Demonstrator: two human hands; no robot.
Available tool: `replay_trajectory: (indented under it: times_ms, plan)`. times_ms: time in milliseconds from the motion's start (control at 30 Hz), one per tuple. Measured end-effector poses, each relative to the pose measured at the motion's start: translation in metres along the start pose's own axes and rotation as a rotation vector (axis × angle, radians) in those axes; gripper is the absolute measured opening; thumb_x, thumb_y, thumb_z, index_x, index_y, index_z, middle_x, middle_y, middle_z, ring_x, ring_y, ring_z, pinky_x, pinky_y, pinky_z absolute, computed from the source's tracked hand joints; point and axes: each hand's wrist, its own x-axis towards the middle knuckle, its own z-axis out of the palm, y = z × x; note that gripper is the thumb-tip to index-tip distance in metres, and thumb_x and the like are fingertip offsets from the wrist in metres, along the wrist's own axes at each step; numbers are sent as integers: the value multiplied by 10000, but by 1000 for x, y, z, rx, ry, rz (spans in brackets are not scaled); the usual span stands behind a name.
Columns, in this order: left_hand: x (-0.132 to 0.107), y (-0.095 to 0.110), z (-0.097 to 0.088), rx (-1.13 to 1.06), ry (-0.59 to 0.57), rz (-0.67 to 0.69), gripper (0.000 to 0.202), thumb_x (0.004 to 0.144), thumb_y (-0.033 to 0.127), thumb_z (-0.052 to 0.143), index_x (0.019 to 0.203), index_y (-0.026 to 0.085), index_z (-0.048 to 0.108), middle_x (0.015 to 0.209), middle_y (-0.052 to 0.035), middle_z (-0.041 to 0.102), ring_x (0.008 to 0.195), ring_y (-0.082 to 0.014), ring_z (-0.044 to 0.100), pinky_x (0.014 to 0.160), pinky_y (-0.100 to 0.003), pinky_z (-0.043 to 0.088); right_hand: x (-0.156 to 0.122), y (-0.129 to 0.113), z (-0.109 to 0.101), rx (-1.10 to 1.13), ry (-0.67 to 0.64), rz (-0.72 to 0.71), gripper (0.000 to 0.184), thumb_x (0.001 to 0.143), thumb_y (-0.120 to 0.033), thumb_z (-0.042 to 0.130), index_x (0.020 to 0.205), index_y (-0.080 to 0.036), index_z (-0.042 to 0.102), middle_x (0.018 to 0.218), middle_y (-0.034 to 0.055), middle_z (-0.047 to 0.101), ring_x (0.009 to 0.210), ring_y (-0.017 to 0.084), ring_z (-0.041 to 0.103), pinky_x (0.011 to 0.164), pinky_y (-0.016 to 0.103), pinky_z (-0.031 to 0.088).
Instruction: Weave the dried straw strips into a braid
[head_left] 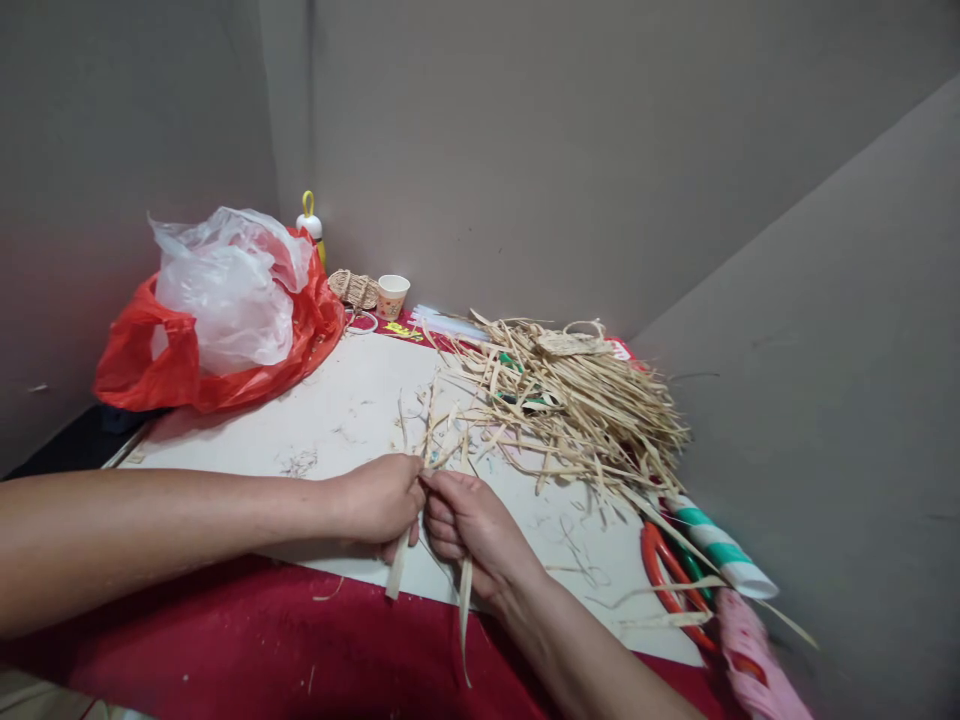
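My left hand [379,502] and my right hand [474,525] meet fingertip to fingertip above the front of a white board [300,425]. Both are closed on strips of dried straw. One flat straw strip [397,572] hangs below my left hand, and a longer straw strip [465,620] trails down from my right hand. More straw ends [429,430] stick out beyond the fingers. The exact spot where the fingers pinch is partly hidden. To the right of my hands lies a large heap of dried straw [592,400].
A red plastic bag [157,370] holding a white plastic bag [232,290] sits at the left. Behind stand a paper cup [392,298], a woven straw sandal [352,288] and a yellow-topped bottle [308,222]. Red-handled scissors [660,580], a striped roll [724,550] and pink cloth [754,660] are right.
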Motion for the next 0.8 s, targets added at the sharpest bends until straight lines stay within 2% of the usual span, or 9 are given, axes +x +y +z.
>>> replay_trajectory:
  times_ms: [200,333,367,467,500,533,600,667,800]
  plan:
    - [-13,2,16,-204,35,-10,204,787,210,386,964,155,471,450,47,491,318,-118,453,336,-192,341,-1,0,-1,-27,-5,-15,363,654,-328,710,539,-177,400,345,-115,300,280,4,220,298,143,78]
    - [-26,8,-5,-157,-31,10,232,796,304,438,938,143,524,506,25,541,355,-129,485,387,-226,367,-1,-5,-6,-1,-58,4,316,652,-305,730,601,-168,450,372,-134,270,313,-5,138,308,139,74]
    - [-26,8,-13,-113,17,31,248,797,342,444,873,135,557,493,21,530,372,-128,486,405,-228,364,-1,-6,-7,3,-72,7,298,658,-303,732,624,-163,471,380,-136,261,324,-4,128,310,138,72]
    - [-20,8,-32,-24,383,157,200,733,286,516,845,141,594,562,21,566,488,-106,504,504,-212,373,-2,-10,-9,6,-115,2,258,682,-307,729,707,-142,531,401,-140,237,347,1,108,312,137,73]
    - [-16,8,-33,-59,406,192,193,711,262,530,848,141,594,592,21,575,525,-102,508,532,-207,379,-1,-11,-10,7,-129,0,257,688,-307,728,718,-142,533,406,-140,234,350,2,105,312,137,74]
    - [-11,8,-32,-123,352,181,181,704,255,528,832,142,586,588,24,570,526,-100,499,532,-206,376,-1,-12,-11,10,-142,-2,262,692,-308,728,712,-149,521,409,-139,234,351,3,106,312,136,77]
    - [-3,9,-25,-280,136,94,133,710,244,489,778,148,553,546,25,544,497,-99,479,518,-211,370,0,-13,-13,13,-163,-3,299,699,-318,727,666,-167,471,408,-136,242,345,4,116,312,137,81]
    - [2,10,-16,-381,25,15,113,723,261,434,696,172,496,482,34,486,426,-101,436,455,-218,326,0,-14,-15,-1,-188,7,330,704,-328,726,639,-172,442,408,-131,261,341,4,124,312,140,82]
    - [7,6,-8,-283,89,50,162,707,296,451,592,183,435,451,74,336,381,-62,252,414,-227,199,-1,-19,-19,-48,-226,34,324,690,-326,743,663,-168,461,424,-128,271,349,6,137,322,146,68]
